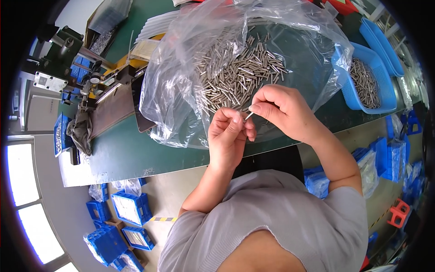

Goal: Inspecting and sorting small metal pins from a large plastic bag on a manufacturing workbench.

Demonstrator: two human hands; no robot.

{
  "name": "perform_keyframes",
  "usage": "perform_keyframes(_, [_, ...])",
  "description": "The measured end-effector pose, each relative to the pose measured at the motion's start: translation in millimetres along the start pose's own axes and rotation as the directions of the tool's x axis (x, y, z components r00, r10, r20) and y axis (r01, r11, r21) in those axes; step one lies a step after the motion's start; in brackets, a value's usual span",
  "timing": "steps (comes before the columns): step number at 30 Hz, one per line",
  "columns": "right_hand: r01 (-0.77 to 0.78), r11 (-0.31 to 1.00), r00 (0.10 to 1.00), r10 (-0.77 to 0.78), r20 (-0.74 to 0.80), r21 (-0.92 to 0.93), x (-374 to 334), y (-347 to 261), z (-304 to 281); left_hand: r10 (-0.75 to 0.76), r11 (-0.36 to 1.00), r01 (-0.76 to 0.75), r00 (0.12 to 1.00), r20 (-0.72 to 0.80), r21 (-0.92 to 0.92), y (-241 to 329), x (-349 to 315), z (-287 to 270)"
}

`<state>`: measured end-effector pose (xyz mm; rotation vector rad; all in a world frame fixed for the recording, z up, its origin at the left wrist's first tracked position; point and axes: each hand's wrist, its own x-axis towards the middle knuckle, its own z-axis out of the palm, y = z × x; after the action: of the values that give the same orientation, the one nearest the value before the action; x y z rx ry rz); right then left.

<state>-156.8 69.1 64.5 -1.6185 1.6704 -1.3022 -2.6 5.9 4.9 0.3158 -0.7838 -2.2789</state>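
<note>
From my remote seat, I see my right hand point(286, 112) pinching a slim metal pin point(248, 116), its long axis slanting from near left to far right. The left hand point(228, 138), fingers curled, meets the pin's near-left end; I cannot tell whether it grips too. The pile of pins point(253, 67) lies just far of both.

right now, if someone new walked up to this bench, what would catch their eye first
Probably the heap of small metal pins spread on the clear plastic bag at the middle of the green tabletop. Just below it, the right hand pinches one slim pin beside the left hand. Far right, a blue basket holds more pins.
</note>
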Motion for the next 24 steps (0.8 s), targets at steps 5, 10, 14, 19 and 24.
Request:
perform_keyframes(5, [0.048, 0.998, 0.998, -0.050, -0.032, -0.051, 0.0, 2.2, 2.6, 0.004, 0.999, -0.003, 1.000, -0.018, 0.054, -0.8, 0.1, 1.4])
perform_keyframes(10, [0.058, 0.998, 0.998, -0.059, -0.017, -0.028, -1.9, -0.8, 3.4, 0.024, 1.000, -0.024, 1.000, 0.011, -0.003, -1.4, -0.2, -1.5])
perform_keyframes(14, [0.080, 0.996, 0.996, -0.081, -0.028, -0.042, -2.1, -0.7, 4.0, 0.018, 1.000, -0.018, 1.000, 0.008, -0.004, -0.8, 0.0, -1.5])
perform_keyframes(19, [0.039, 0.999, 0.999, -0.039, 0.030, -0.022, -0.7, 5.6, 9.2, -0.012, 0.998, 0.011, 1.000, 0.024, 0.066, -0.4, -0.6, -1.4])
perform_keyframes(24, [0.023, 0.999, 1.000, -0.024, 0.013, 0.030, -5.8, 5.0, 16.0, 0.009, 1.000, -0.009, 1.000, 0.027, 0.006, 0.0, 1.1, -0.1])
